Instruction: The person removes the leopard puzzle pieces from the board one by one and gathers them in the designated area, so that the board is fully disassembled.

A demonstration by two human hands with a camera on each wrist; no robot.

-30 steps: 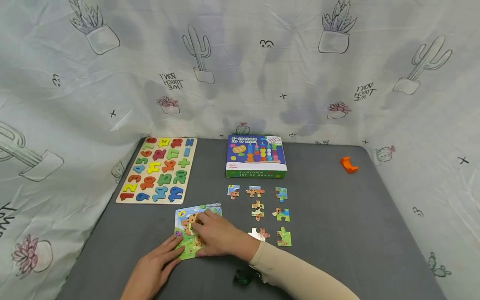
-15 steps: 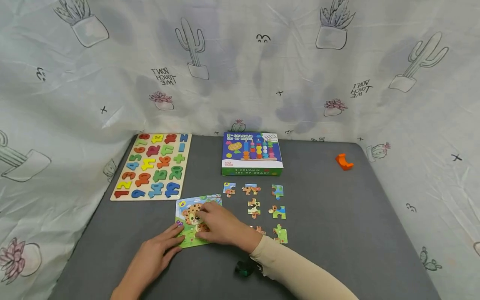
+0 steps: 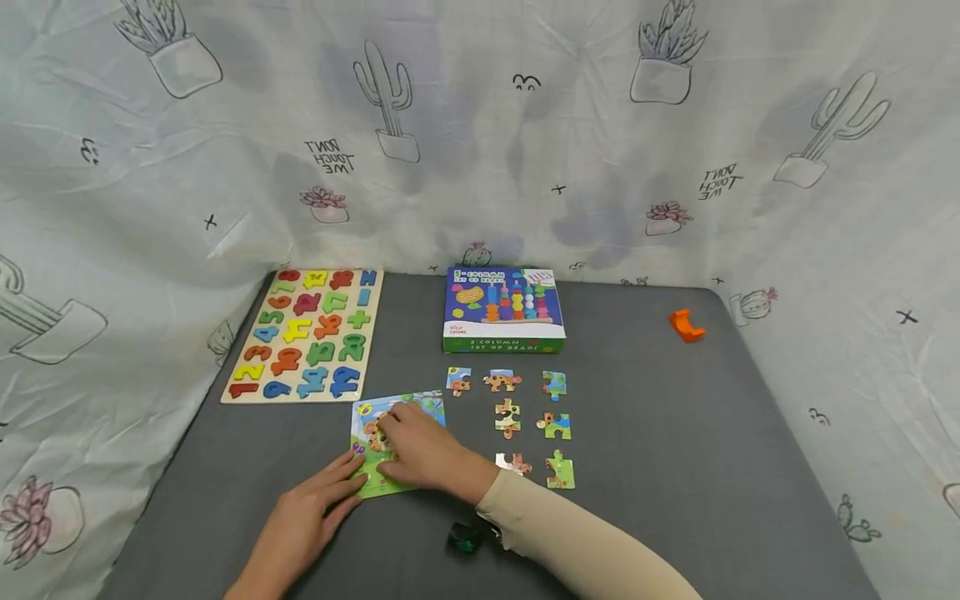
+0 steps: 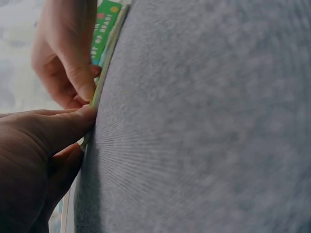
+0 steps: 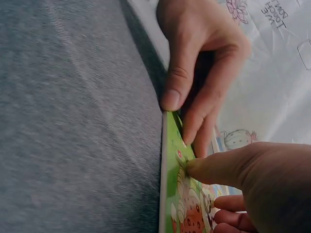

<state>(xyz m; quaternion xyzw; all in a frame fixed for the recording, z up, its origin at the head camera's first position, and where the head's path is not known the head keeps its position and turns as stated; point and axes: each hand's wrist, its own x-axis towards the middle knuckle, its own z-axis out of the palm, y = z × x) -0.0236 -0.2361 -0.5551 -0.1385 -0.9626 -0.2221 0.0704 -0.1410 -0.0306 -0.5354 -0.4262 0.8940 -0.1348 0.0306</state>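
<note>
A jigsaw puzzle (image 3: 431, 408) with a spotted cartoon animal lies in its flat tray, left of centre in the head view. My left hand (image 3: 311, 504) rests at the puzzle's near left corner, thumb at the near edge and fingers over the left side. On the picture is my right hand (image 3: 420, 450); its thumb and curved fingertips touch the surface, spread apart. In the right wrist view, the right thumb (image 5: 214, 167) is on the green part, with the fingertips farther back. That hand hides the middle of the picture.
Several loose jigsaw pieces (image 3: 507, 419) lie in rows right of the puzzle. Behind them stands a bead-set box (image 3: 504, 308). A wooden number board (image 3: 303, 333) is at the back left, an orange curved piece (image 3: 686, 325) at the far right. Patterned cloth (image 3: 525, 167) encloses the table.
My right hand has shifted slightly left across the picture, covering more of the animal. The left hand holds its place at the corner. The head view has shifted slightly.
</note>
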